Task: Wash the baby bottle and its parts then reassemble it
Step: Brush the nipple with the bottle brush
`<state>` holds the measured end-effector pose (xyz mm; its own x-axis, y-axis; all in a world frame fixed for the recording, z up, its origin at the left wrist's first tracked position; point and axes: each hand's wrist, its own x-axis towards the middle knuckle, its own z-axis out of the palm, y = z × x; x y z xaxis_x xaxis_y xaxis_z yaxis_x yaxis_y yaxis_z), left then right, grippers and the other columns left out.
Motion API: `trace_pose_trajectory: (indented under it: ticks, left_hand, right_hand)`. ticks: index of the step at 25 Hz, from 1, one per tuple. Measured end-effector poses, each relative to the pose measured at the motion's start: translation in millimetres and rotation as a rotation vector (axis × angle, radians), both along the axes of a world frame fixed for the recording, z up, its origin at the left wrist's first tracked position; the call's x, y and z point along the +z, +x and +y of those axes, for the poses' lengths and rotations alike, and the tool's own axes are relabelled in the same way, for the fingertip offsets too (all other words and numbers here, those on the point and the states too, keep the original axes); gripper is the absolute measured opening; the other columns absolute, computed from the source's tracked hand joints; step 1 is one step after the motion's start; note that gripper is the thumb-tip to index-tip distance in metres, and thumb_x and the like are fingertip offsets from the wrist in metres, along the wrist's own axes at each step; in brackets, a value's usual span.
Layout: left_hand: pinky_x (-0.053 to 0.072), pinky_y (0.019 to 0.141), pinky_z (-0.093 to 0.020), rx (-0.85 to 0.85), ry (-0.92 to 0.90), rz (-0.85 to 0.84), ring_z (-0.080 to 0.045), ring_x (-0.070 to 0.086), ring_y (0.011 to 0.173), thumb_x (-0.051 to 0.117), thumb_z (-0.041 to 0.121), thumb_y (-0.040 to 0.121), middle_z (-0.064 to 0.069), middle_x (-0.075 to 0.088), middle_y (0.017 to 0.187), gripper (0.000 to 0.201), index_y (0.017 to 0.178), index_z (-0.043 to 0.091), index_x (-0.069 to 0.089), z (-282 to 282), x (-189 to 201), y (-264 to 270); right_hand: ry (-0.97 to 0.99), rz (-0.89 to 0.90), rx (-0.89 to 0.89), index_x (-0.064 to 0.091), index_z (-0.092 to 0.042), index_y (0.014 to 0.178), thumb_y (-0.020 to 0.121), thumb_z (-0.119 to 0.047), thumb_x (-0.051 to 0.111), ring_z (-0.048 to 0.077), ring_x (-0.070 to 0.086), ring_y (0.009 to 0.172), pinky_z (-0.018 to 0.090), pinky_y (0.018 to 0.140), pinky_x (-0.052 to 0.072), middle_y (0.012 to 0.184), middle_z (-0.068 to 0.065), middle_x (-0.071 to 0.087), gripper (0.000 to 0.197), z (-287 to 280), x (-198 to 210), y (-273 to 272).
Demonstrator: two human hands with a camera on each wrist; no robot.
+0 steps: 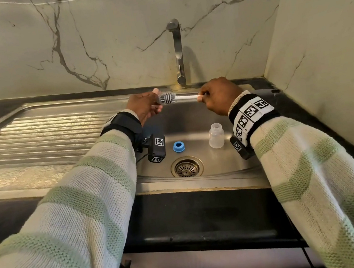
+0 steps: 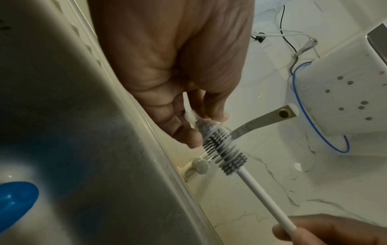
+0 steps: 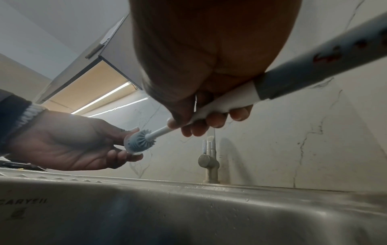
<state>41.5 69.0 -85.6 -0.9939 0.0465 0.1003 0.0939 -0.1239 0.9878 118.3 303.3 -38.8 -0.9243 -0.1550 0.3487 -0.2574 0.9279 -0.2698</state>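
Observation:
Above the sink basin [image 1: 194, 119], my left hand [image 1: 147, 106] pinches a clear silicone nipple [image 2: 196, 119] between thumb and fingers. The grey bristle head of a bottle brush [image 1: 168, 98] pokes into the nipple's wide end. My right hand [image 1: 218, 96] grips the brush's white handle [image 3: 220, 102], its fingers curled round it. The brush [image 2: 222, 152] lies level between both hands. On the basin floor an open clear bottle [image 1: 216, 135] stands upright, and a blue collar ring [image 1: 178, 146] lies to its left. Most of the nipple is hidden in the head view.
A steel tap [image 1: 177, 53] rises behind the sink, and no water is visible from it. The drain [image 1: 187, 167] sits at the basin's front. A ribbed draining board [image 1: 40, 135] stretches to the left. Marble walls close off the back and right.

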Motion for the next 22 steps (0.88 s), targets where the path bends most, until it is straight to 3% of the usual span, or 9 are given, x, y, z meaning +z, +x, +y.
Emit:
trace_pose_trajectory:
  ticks: [4,7,13,16,18,20,22]
  left_hand:
    - [0.052,0.054,-0.021,-0.005,-0.028,-0.051,-0.014,0.056,0.055,0.06,0.02,0.098,-0.014,0.06,0.076,0.025,0.098,-0.005,0.062,0,-2,2]
    - [0.051,0.054,-0.018,0.024,-0.007,0.014,-0.012,0.053,0.053,0.063,0.015,0.096,-0.011,0.059,0.07,0.019,0.092,-0.003,0.066,3,2,2]
    - [0.051,0.062,-0.026,0.061,-0.051,0.172,-0.018,0.053,0.061,0.071,0.023,0.09,-0.016,0.062,0.077,0.022,0.096,0.003,0.076,-2,6,-5]
    - [0.053,0.057,-0.024,0.036,-0.113,0.109,-0.015,0.055,0.055,0.066,0.018,0.094,-0.016,0.062,0.077,0.023,0.102,-0.003,0.071,4,-1,-3]
    - [0.056,0.055,-0.022,0.002,-0.189,0.016,-0.013,0.056,0.054,0.064,0.016,0.095,-0.014,0.063,0.074,0.018,0.095,-0.002,0.067,6,-5,-1]
    - [0.056,0.056,-0.023,0.011,-0.204,-0.035,-0.016,0.056,0.055,0.065,0.018,0.095,-0.015,0.063,0.074,0.018,0.09,0.0,0.065,4,-8,-2]
    - [0.052,0.052,-0.025,0.085,-0.19,-0.045,-0.015,0.052,0.051,0.065,0.025,0.095,-0.015,0.062,0.073,0.026,0.096,-0.001,0.064,1,-5,-5]
  right_hand:
    - [-0.001,0.024,-0.002,0.075,-0.017,0.095,0.091,-0.029,0.066,0.019,0.06,0.073,0.029,0.073,0.048,0.079,0.0,0.066,0.016,-3,-2,0]
    - [0.01,0.048,0.008,0.075,-0.016,0.098,0.092,-0.026,0.062,0.021,0.06,0.078,0.031,0.076,0.05,0.089,0.003,0.07,0.018,-4,1,5]
    - [0.025,-0.037,0.003,0.067,-0.01,0.087,0.093,-0.017,0.05,0.023,0.056,0.069,0.026,0.058,0.035,0.079,0.009,0.064,0.02,-12,6,7]
    - [0.004,-0.09,0.007,0.072,-0.01,0.098,0.096,-0.023,0.053,0.023,0.06,0.08,0.029,0.072,0.045,0.089,0.009,0.067,0.023,-6,1,4]
    - [0.041,-0.139,0.016,0.074,-0.011,0.102,0.095,-0.028,0.058,0.023,0.062,0.087,0.034,0.082,0.051,0.096,0.008,0.07,0.024,-4,-4,0]
    - [0.048,-0.148,0.034,0.075,-0.013,0.102,0.092,-0.028,0.063,0.019,0.061,0.086,0.03,0.083,0.049,0.099,0.007,0.071,0.021,-5,-7,-2]
    - [0.039,-0.111,0.042,0.074,-0.015,0.103,0.091,-0.026,0.065,0.018,0.059,0.085,0.028,0.08,0.047,0.1,0.006,0.07,0.019,-6,-7,-2]
